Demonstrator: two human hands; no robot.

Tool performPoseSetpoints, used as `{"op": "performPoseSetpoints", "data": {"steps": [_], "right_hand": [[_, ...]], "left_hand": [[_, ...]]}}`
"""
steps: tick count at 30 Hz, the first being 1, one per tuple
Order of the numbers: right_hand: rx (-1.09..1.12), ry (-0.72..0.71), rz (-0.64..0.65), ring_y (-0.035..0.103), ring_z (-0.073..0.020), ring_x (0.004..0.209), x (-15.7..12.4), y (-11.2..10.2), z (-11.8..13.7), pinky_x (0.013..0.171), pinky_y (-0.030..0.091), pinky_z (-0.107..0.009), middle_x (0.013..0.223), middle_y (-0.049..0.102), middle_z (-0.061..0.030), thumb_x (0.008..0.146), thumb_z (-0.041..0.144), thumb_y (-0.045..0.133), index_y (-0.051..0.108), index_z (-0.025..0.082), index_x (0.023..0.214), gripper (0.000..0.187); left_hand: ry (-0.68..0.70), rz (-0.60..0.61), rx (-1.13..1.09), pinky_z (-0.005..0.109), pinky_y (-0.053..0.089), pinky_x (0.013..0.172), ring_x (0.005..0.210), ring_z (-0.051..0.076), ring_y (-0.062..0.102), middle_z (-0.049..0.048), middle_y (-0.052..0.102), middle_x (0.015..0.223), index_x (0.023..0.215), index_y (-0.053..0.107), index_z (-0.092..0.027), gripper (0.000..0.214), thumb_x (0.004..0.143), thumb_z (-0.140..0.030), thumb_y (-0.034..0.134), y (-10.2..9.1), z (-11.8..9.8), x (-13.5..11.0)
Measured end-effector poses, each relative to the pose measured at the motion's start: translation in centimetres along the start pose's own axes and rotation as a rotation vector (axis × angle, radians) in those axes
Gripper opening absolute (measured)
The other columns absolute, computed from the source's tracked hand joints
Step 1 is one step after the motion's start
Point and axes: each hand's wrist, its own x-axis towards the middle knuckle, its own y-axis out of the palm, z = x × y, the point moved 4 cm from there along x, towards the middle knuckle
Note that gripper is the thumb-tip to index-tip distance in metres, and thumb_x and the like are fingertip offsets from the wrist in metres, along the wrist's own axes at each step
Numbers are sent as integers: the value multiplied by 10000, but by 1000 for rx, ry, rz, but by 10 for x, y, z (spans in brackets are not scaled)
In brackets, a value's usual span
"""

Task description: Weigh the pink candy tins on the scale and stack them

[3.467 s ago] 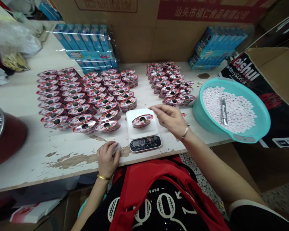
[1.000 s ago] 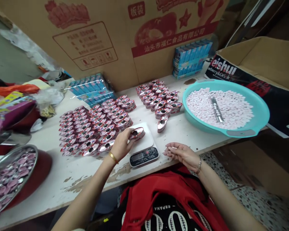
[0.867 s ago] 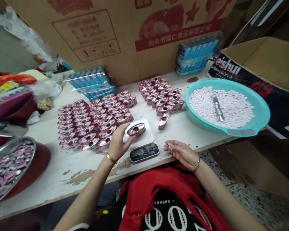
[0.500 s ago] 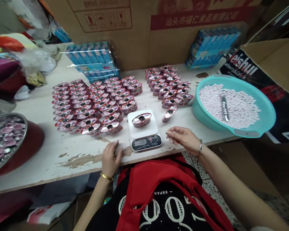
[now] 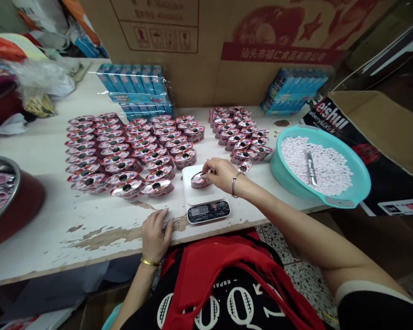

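Observation:
A small oval tin (image 5: 198,180) sits on a white digital scale (image 5: 206,204) at the table's front edge. My right hand (image 5: 220,174) is over the tin, fingers pinched at its opening; what they hold is too small to make out. My left hand (image 5: 155,231) rests on the worn table edge, left of the scale, fingers loosely curled and holding nothing. Rows of similar tins (image 5: 124,151) lie left of the scale, and a second group of tins (image 5: 239,133) lies to the right.
A teal basin (image 5: 344,201) of small pale tablets with a metal scoop (image 5: 310,166) stands at the right. A red-sided pan of lids (image 5: 7,201) is at the left edge. Blue wrapped packs (image 5: 137,89) and cardboard boxes (image 5: 227,41) line the back.
My right hand has moved from the table beside the scale up to the tin on the scale. Earlier my left hand set this tin on the scale and then withdrew to the table edge.

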Motion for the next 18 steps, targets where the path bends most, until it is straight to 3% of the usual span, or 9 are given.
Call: {"op": "performPoseSetpoints", "data": {"steps": [4,9,11,14,16,17,18], "right_hand": [[-143,-8,88,524,-147,819,2,10,5,783,407,-273,874,531,-52,776,79,643,638,120,857,91],[-36,-58,24,536,-131,793,2,3,7,791,434,-282,945,538,-51,820,139,616,626,133,938,119],[3,-96,-80,540,-126,782,-2,-20,1,777,442,-277,951,564,-52,837,178,603,631,139,942,115],[-63,-45,-423,546,-134,792,-19,-85,-36,748,436,-276,945,608,-70,854,214,576,644,140,961,147],[-173,118,-670,540,-124,742,-40,-133,-82,705,427,-274,973,622,-105,840,187,570,651,126,994,184],[-274,245,-727,523,-113,704,-51,-152,-109,696,415,-280,999,624,-125,805,147,590,653,120,1021,227],[-377,398,-706,491,-102,653,-61,-165,-137,687,399,-293,978,632,-140,759,128,632,661,106,1010,254]], "left_hand": [[12,2,9,369,428,846,1007,232,547,103,604,1055,1178,529,-195,339,858,-306,502,0,0,0],[2,1,9,365,428,843,1016,230,549,101,607,1054,1174,534,-195,337,856,-301,509,0,-1,0],[-10,4,6,367,430,841,1014,231,553,100,609,1055,1169,541,-198,334,854,-304,509,0,-2,0],[-25,16,6,369,431,837,1007,232,558,101,609,1063,1163,549,-200,332,853,-309,509,-1,-3,1],[-34,20,11,368,428,835,1011,233,556,101,608,1069,1161,552,-201,330,854,-313,508,-1,-4,1],[-39,20,15,366,426,834,1012,233,554,100,608,1069,1159,553,-202,327,855,-314,508,-1,-4,1],[-42,19,19,365,423,833,1012,233,552,99,609,1067,1155,555,-202,325,855,-315,508,-1,-4,1]]}}
